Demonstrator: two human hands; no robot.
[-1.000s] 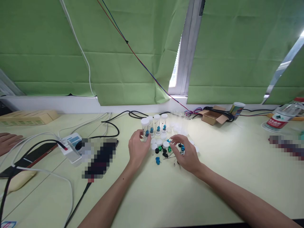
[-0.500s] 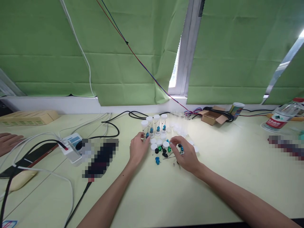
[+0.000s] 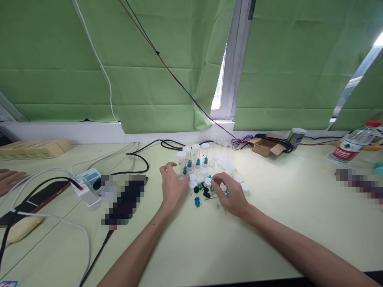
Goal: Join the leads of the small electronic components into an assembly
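Note:
My left hand (image 3: 174, 185) is open, thumb and fingers spread beside the leftmost capped clear vial (image 3: 181, 158), which stands upright with a blue part inside. More upright white-capped vials (image 3: 196, 155) with blue parts form a row to its right. My right hand (image 3: 232, 193) is curled in a pinch over the small parts; whatever lies between its fingertips is too small to make out. Below the vials are loose white caps (image 3: 193, 184), small black parts (image 3: 206, 193), green parts (image 3: 200, 186) and a blue part (image 3: 197, 202). A thin metal rod (image 3: 210, 198) lies by my right hand.
Clear empty vials (image 3: 229, 162) stand behind my right hand. At the back are an open cardboard box (image 3: 263, 147), a printed can (image 3: 296, 137) and a water bottle (image 3: 353, 145). On the left are a power strip (image 3: 89, 195), cables and another person's hand (image 3: 10, 181).
My left hand's fingers have spread and moved away from the leftmost vial. My right hand has shifted slightly left and its fingertips have come closer together. The view has moved a little.

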